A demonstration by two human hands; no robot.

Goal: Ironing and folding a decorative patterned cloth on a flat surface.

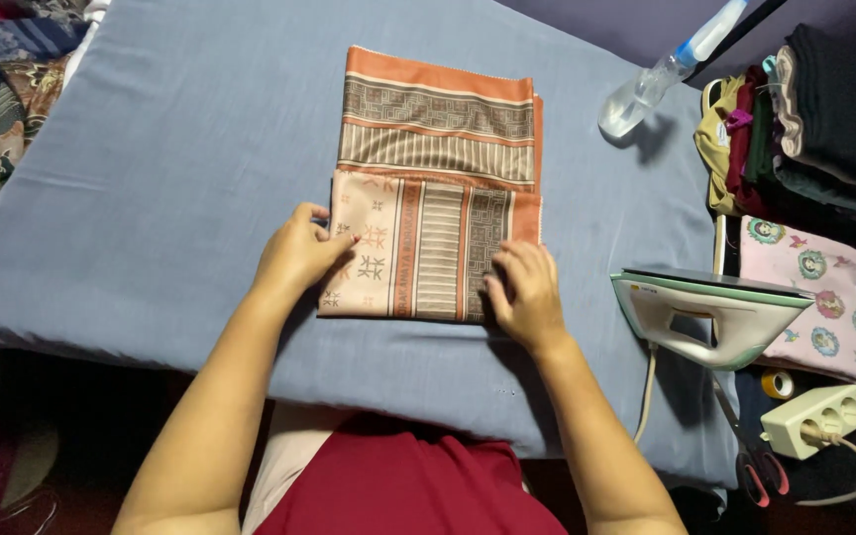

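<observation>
A folded orange and beige patterned cloth [438, 149] lies in the middle of a blue-covered ironing board [180, 188]. Its near part is folded over toward me. My left hand [301, 251] pinches the left edge of that near fold, fingers closed on the fabric. My right hand [524, 290] presses flat on the lower right corner of the cloth, fingers apart.
A green and white iron [710, 312] stands on its heel at the board's right end. A clear spray bottle [661, 74] lies at the far right. Stacked folded clothes [804, 119], a pink printed cloth [812, 287], a power strip [819, 416], scissors [757, 461] and tape [777, 383] sit right.
</observation>
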